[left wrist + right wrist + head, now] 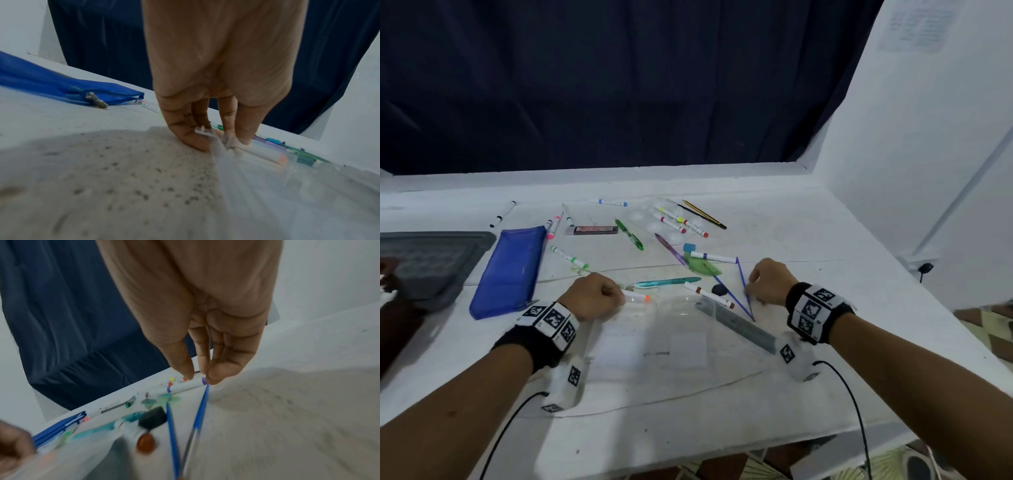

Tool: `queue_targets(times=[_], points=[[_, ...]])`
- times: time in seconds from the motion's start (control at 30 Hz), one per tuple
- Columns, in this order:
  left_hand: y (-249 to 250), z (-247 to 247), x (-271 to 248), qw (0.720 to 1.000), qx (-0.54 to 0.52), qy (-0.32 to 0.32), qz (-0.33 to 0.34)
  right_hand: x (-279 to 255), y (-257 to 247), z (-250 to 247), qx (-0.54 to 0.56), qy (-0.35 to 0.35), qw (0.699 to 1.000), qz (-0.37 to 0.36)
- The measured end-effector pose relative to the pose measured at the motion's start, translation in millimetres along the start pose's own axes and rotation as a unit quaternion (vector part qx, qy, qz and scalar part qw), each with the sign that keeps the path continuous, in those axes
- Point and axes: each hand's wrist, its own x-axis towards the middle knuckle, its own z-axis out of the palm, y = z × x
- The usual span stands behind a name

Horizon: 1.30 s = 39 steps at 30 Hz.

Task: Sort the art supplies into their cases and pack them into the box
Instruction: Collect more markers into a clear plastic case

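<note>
Markers, pens and pencils scattered across the white table (774,219). Clear plastic case (674,335) lying flat at the near edge, between both hands. Left hand (594,296) at the case's far left corner, fingers curled, pinching the small clear tab (203,130) there; orange-capped marker (637,296) just beside the fingertips, contact unclear. Right hand (770,281) lowered to the table right of the case, thumb and forefinger closed on the upper end of a blue pen (200,408); second blue pen (734,299) crossing it near the tips. Purple-banded marker (714,257) just beyond the right fingertips. Black eraser (719,290), brown-capped marker (709,295), teal pen (666,282) and grey ruler (736,323) clustered at the case's far right. Blue zip pouch (508,270) left of the left hand. Dark grey tray (431,260) at the far left
</note>
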Motion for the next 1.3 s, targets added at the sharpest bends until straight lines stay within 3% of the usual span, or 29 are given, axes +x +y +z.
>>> queue_targets(times=[0.27,0.83,0.93,1.03,1.17,1.3], points=[[-2,0,0,0.999,-0.025,0.002,-0.022,50,-33,-17,-0.013,0.019,0.997,-0.079],[-3,0,-6,0.996,-0.062,-0.009,-0.063,83,-39,11,-0.139,0.025,0.988,-0.063],[-6,-8,-5,0.995,-0.07,-0.031,-0.069,79,-45,8,-0.093,0.014,0.992,-0.082],[-12,-15,-5,0.991,-0.081,-0.07,-0.078,55,-59,4,0.021,-0.02,0.994,-0.104],[-16,-20,-13,0.977,-0.149,-0.088,-0.127,-5,-93,16,0.174,-0.113,0.972,-0.114],[-21,-25,-23,0.968,-0.192,-0.097,-0.132,-54,-128,47,0.216,-0.188,0.95,-0.126]])
